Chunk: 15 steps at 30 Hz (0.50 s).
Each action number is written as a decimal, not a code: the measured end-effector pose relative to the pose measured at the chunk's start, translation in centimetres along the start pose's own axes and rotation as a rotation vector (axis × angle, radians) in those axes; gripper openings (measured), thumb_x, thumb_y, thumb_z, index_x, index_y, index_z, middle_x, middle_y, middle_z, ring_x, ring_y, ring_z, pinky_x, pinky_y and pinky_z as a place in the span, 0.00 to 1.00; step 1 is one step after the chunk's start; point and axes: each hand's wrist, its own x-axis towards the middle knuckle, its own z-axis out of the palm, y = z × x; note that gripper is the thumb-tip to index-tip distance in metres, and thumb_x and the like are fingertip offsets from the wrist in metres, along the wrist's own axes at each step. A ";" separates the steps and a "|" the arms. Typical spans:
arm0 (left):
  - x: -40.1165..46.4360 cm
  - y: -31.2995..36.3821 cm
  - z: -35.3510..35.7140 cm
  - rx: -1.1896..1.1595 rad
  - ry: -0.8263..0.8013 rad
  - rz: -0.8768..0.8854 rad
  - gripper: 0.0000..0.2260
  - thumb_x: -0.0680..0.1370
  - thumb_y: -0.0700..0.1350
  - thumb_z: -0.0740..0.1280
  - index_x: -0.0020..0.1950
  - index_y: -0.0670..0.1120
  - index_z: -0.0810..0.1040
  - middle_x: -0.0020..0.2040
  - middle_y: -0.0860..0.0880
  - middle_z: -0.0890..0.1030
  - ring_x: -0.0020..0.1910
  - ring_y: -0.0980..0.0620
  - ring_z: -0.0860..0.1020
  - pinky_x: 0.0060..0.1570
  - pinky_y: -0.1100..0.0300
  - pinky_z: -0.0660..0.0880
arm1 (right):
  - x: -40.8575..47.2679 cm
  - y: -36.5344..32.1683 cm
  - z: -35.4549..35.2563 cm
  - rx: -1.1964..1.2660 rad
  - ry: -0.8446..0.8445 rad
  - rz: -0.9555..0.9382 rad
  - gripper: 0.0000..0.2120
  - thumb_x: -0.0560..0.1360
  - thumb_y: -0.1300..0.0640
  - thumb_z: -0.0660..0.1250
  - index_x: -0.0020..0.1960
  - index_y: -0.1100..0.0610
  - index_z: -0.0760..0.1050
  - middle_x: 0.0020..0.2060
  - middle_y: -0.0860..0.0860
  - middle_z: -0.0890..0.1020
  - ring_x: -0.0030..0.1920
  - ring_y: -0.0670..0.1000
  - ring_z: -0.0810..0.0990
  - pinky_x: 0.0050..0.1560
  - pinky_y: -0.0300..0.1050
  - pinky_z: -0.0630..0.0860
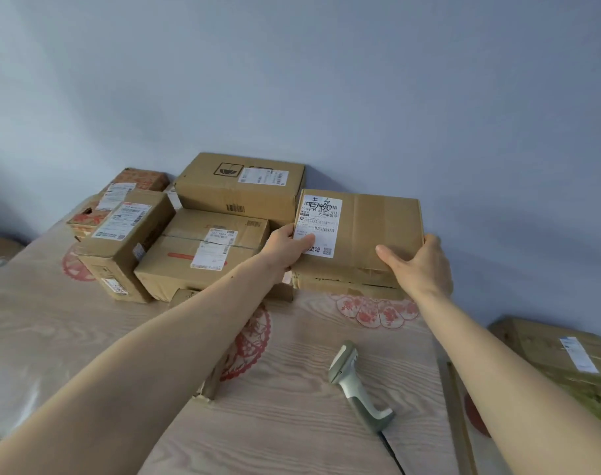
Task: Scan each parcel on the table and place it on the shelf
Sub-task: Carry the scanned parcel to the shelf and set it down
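The flat labelled parcel [359,231] sat on another box at the back of the counter [292,406], its long axis running left to right. The left hand [287,248] gripped its left end and the right hand [420,265] its right front corner. The barcode scanner [355,382] lay nearer the right arm. At least five more parcels were stacked to the left; one lay at far right.

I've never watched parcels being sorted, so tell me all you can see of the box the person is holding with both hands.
The held parcel is a flat brown cardboard box, creased, tilted toward the camera. A white shipping label with barcodes and black handwriting covers its left part. The left hand grips its left edge, thumb on the label; the right hand grips its lower right corner. It sits over another worn box.
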 end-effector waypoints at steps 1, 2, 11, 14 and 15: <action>-0.9 0.5 -0.8 0.013 0.025 0.013 0.13 0.80 0.46 0.67 0.64 0.47 0.77 0.57 0.50 0.83 0.54 0.50 0.81 0.52 0.52 0.80 | -0.3 -0.8 -0.2 0.004 -0.004 -0.029 0.38 0.68 0.34 0.72 0.66 0.58 0.65 0.63 0.53 0.76 0.61 0.58 0.77 0.52 0.56 0.77; -1.7 0.9 -1.6 0.016 0.056 0.028 0.12 0.80 0.47 0.67 0.64 0.48 0.77 0.57 0.50 0.83 0.52 0.50 0.81 0.50 0.52 0.80 | -0.6 -1.7 -0.3 0.009 -0.010 -0.056 0.39 0.68 0.33 0.72 0.67 0.57 0.64 0.63 0.53 0.76 0.61 0.58 0.77 0.53 0.57 0.78; -11.3 2.1 -10.6 -0.095 0.334 0.067 0.12 0.80 0.48 0.67 0.64 0.49 0.77 0.56 0.51 0.82 0.48 0.55 0.80 0.46 0.59 0.80 | -6.2 -10.4 0.7 0.101 -0.147 -0.308 0.40 0.68 0.32 0.71 0.68 0.56 0.63 0.64 0.52 0.75 0.63 0.58 0.75 0.57 0.58 0.76; -14.9 1.5 -14.8 -0.119 0.438 0.057 0.10 0.80 0.49 0.68 0.61 0.50 0.77 0.55 0.51 0.83 0.51 0.53 0.82 0.53 0.53 0.81 | -9.2 -14.1 2.1 0.168 -0.219 -0.382 0.43 0.63 0.27 0.69 0.65 0.54 0.62 0.60 0.51 0.77 0.61 0.58 0.77 0.57 0.60 0.77; -16.2 1.3 -16.3 -0.117 0.477 0.056 0.10 0.79 0.50 0.68 0.60 0.50 0.77 0.56 0.51 0.84 0.52 0.52 0.82 0.55 0.51 0.81 | -10.4 -15.4 2.6 0.172 -0.236 -0.418 0.43 0.63 0.27 0.69 0.65 0.53 0.62 0.60 0.51 0.77 0.60 0.58 0.78 0.56 0.59 0.77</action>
